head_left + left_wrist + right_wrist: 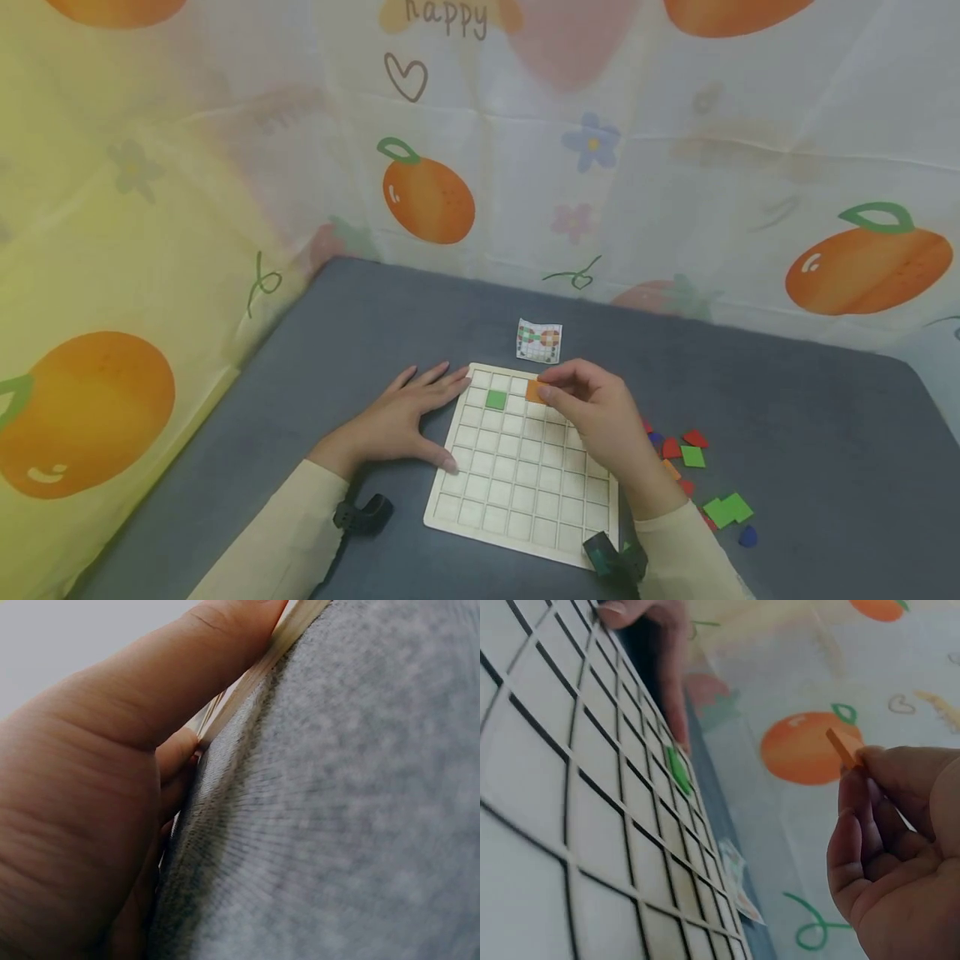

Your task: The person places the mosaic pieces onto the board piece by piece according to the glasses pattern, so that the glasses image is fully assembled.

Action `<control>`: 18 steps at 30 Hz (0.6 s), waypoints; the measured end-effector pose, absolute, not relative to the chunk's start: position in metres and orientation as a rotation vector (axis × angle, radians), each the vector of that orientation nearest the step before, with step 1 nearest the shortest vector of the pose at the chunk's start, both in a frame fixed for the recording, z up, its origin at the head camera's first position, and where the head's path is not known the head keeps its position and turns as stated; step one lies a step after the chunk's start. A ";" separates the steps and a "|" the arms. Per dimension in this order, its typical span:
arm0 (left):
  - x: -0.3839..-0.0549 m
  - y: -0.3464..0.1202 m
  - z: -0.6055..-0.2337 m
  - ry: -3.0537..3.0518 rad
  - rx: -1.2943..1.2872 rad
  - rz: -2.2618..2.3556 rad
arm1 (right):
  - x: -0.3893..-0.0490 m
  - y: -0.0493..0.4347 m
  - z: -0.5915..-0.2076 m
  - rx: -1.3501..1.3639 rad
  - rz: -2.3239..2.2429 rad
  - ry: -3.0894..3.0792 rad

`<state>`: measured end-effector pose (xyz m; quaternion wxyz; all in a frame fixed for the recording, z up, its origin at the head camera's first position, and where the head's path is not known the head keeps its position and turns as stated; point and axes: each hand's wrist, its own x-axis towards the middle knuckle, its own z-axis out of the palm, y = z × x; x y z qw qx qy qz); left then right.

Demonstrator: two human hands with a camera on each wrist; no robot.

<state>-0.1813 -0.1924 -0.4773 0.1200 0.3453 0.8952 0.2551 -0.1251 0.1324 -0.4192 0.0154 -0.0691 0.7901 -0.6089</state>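
A pale wooden grid board [498,493] lies on the dark grey table, with one green square tile [496,400] in a cell near its far left corner. My right hand [600,412] pinches an orange square tile [535,391] between thumb and fingertips over the far part of the board. In the right wrist view the orange tile [844,748] is held above the grid surface. My left hand [401,417] spreads along the board's left side, fingers extended, thumb on the near part of that edge and fingertips at the far left corner.
A small printed card [538,341] with a coloured pattern lies just beyond the board. Right of the board, partly behind my right forearm, are scattered red, green, orange and blue pieces [693,456]. A fruit-print cloth [510,192] hangs behind the table.
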 end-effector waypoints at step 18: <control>-0.180 -0.191 -0.475 2.627 0.989 0.748 | -0.142 0.070 -0.459 -0.293 -1.643 2.518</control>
